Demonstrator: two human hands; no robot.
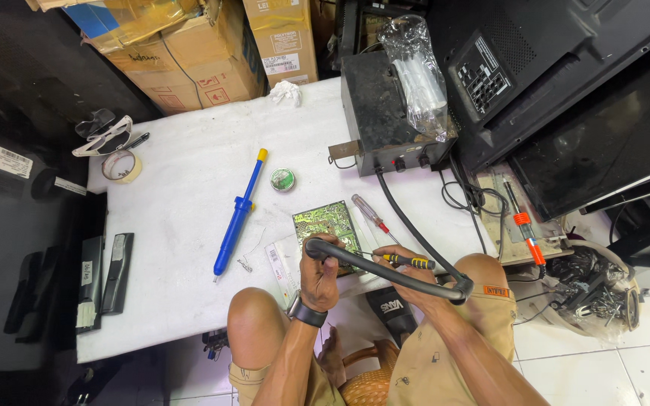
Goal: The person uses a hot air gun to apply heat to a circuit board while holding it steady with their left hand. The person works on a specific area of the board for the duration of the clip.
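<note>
A green circuit board (323, 222) lies near the front edge of the white table (189, 195). My left hand (319, 274) grips the black handle of a hot-air tool (317, 248) over the board's near edge; its thick black hose (408, 274) runs right across my lap. My right hand (408, 274) holds a small screwdriver with a black and yellow handle (408, 262), its tip pointing left at the board. A red-handled clear screwdriver (370, 213) lies just right of the board.
A blue desoldering pump (238, 214), a round green tin (283, 180), a tape roll (122, 165) and safety glasses (103, 135) lie on the table. A black station box (381, 113) stands at the back right. Cardboard boxes (189, 53) behind, black monitors (588, 98) right.
</note>
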